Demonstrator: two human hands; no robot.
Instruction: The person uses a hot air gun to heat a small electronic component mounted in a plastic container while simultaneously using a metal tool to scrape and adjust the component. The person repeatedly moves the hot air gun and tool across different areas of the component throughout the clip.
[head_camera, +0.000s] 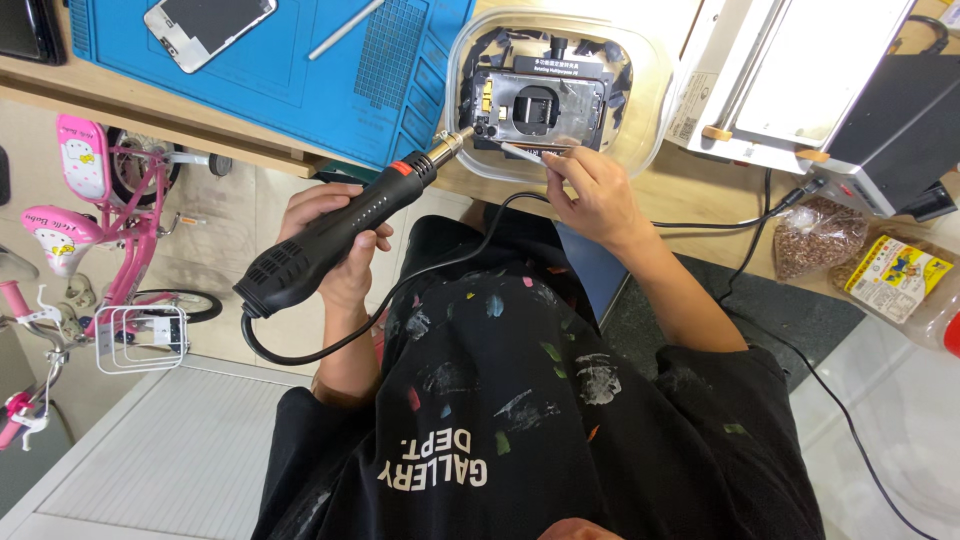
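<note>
At the far left a pink child's bike (95, 215) stands on the floor, beside the tabletop (150, 112). On the tabletop lies a blue mat (300, 70), with a phone (208, 27) lying flat on it and a thin grey rod (345, 28) just to its right.

The left hand (335, 245) has its fingers (375, 238) wrapped tight round the handle of a black heat gun (340, 225). The gun points up and to the right, its metal nozzle reaching over the rim of a clear tub (655, 90) and ending close to the lower left corner of a phone frame (540, 105). A black cord (400, 290) loops from the gun's rear, across the lap, and runs off to the right.

The frame sits in a black holder inside the tub, with dark scraps round it. The tub rests on the tabletop near its edge.

The right hand (595, 190) comes in from below, its fingers pinched on a slim white tool (522, 152) whose tip lies against the frame's lower edge, just right of the nozzle.

Further right stands a white machine (780, 70), then a black box (890, 130). Below these lie a bag of brown seeds (815, 235) and a yellow packet (897, 275).
</note>
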